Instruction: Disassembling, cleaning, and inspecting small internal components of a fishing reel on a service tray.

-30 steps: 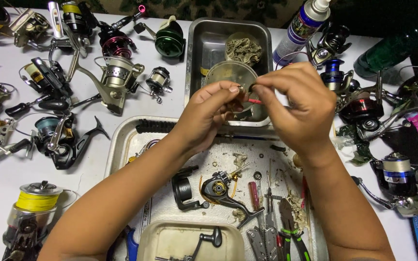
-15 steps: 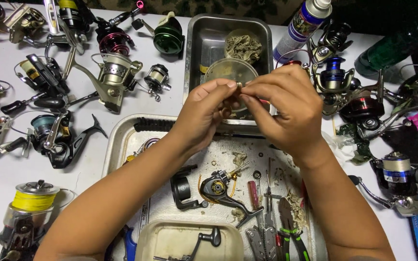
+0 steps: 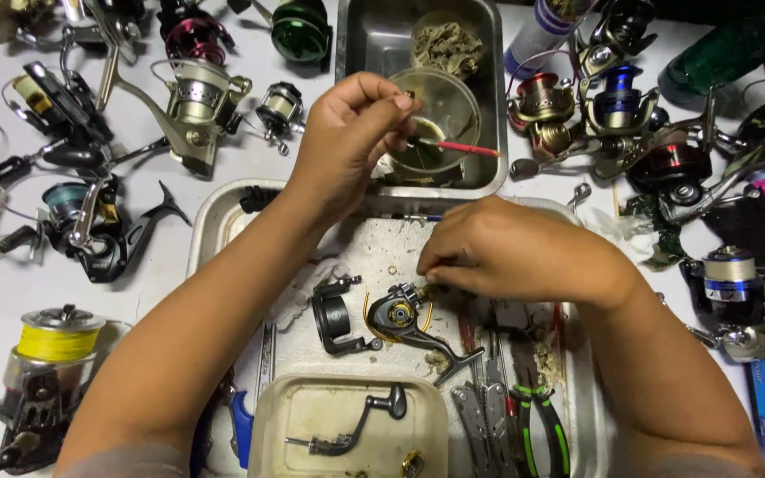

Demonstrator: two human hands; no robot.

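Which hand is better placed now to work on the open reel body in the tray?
Probably the right hand: its fingertips are at the reel body in the tray. The left hand is raised over the small bowl, holding a red-handled brush.

A thin red stick lay by the left hand, over a clear, yellow-tinged bowl in a grey steel tray. At six o'clock from the right hand sat a black reel body with gold trim, and further toward five o'clock lay green-handled pliers. At eight o'clock stood a spool of bright yellow line, with a dark green reel at twelve o'clock and a blue and silver reel at two.
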